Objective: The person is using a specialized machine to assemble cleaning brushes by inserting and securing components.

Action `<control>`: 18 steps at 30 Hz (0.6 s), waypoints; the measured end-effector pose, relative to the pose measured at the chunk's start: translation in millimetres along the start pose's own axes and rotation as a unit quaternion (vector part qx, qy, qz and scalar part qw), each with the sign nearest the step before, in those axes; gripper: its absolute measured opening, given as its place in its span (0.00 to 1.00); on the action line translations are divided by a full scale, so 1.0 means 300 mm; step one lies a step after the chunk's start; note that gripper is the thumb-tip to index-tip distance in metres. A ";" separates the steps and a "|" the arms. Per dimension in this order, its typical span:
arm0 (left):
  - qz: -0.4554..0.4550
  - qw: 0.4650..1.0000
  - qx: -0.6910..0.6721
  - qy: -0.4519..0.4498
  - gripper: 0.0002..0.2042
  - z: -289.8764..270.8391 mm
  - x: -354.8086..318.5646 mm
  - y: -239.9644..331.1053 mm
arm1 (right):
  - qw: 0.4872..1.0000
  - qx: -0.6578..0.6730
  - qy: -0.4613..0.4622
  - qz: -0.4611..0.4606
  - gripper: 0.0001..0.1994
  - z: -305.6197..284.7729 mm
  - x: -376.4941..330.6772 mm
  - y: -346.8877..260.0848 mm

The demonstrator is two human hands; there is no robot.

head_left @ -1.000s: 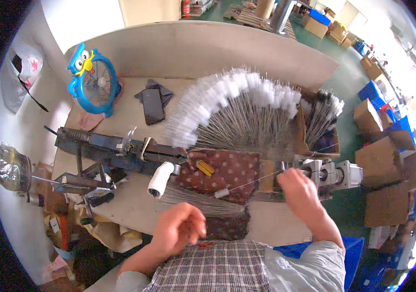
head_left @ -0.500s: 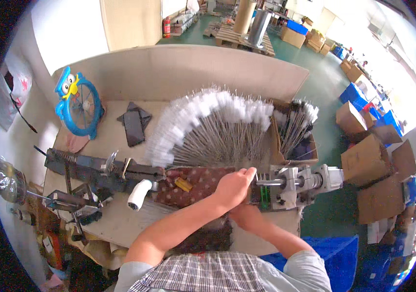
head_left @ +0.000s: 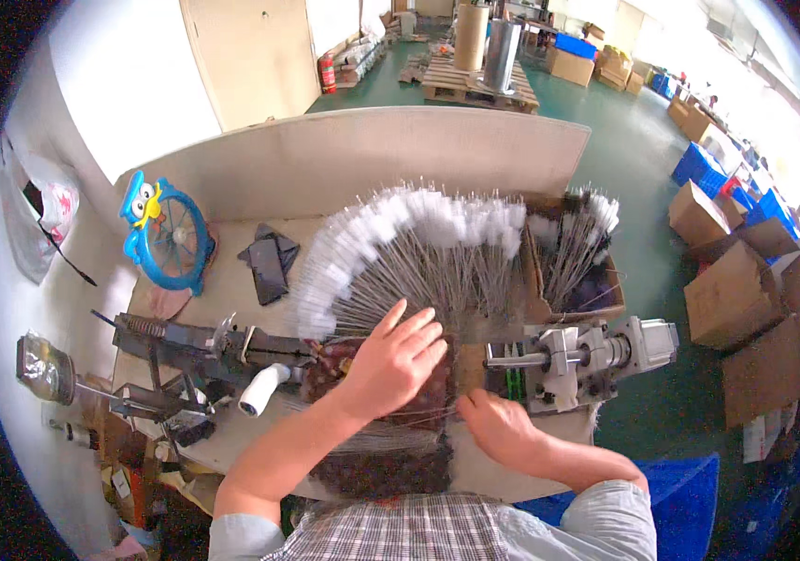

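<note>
My left hand [head_left: 398, 365] is over a brown dotted cloth [head_left: 432, 397], fingers stretched out and spread, with nothing in it. Just beyond its fingertips are the twisted wire stems of several white-tipped brushes [head_left: 418, 217], laid out in a wide fan. My right hand [head_left: 503, 428] is closed at the cloth's right side, fingertips pinched on the end of a thin wire [head_left: 432, 411] that runs left across the cloth. Several more thin wires [head_left: 348, 438] lie near the table's front edge. Right of my hands stands a metal machine [head_left: 596, 355] with a shaft pointing left.
A dark clamp device [head_left: 259, 346] with a white nozzle [head_left: 264, 391] is at left. Behind it are a blue bird-shaped fan [head_left: 171, 238] and a phone [head_left: 269, 271]. A cardboard box [head_left: 573, 304] holds dark-tipped brushes. A raised panel [head_left: 362, 154] borders the table's back.
My left hand has moved left, away from the machine's shaft, and its fingers have opened. My right hand has shifted slightly right and now shows pinched on a wire.
</note>
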State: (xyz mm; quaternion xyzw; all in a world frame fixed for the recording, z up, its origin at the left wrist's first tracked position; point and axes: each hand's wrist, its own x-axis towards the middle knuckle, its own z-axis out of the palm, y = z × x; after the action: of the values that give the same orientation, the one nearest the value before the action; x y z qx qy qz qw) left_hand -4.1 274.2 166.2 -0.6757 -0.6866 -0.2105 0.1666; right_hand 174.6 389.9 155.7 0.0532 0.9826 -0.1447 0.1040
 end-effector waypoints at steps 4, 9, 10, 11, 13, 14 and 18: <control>0.024 0.998 -0.023 0.049 0.13 -0.172 -0.095 0.085 | 0.944 -0.295 0.132 -0.065 0.10 -0.108 0.040 0.010; -0.017 0.990 -0.086 0.109 0.14 -0.225 -0.283 0.111 | 0.966 -0.101 0.237 -0.019 0.06 -0.216 0.169 0.123; -0.047 0.987 -0.095 0.122 0.14 -0.201 -0.301 0.113 | 0.966 -0.108 0.235 -0.009 0.06 -0.193 0.178 0.140; -0.076 0.982 -0.104 0.135 0.14 -0.177 -0.317 0.118 | 0.981 -0.035 0.192 0.020 0.06 -0.155 0.196 0.175; -0.113 0.977 -0.116 0.137 0.13 -0.143 -0.362 0.123 | 0.992 0.033 0.103 0.064 0.08 -0.173 0.212 0.150; -0.152 0.971 -0.127 0.134 0.12 -0.124 -0.384 0.120 | 0.992 0.030 0.103 0.061 0.08 -0.195 0.215 0.144; -0.238 0.945 -0.156 0.163 0.11 -0.058 -0.451 0.128 | 0.996 0.065 0.038 -0.038 0.10 -0.234 0.203 0.158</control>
State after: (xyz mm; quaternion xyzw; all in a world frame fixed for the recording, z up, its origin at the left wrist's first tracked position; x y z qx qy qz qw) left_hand 37.5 149.0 114.0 -0.4669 -0.7495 -0.4553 0.1137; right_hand 108.4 460.4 195.1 0.0275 0.9757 -0.2101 0.0568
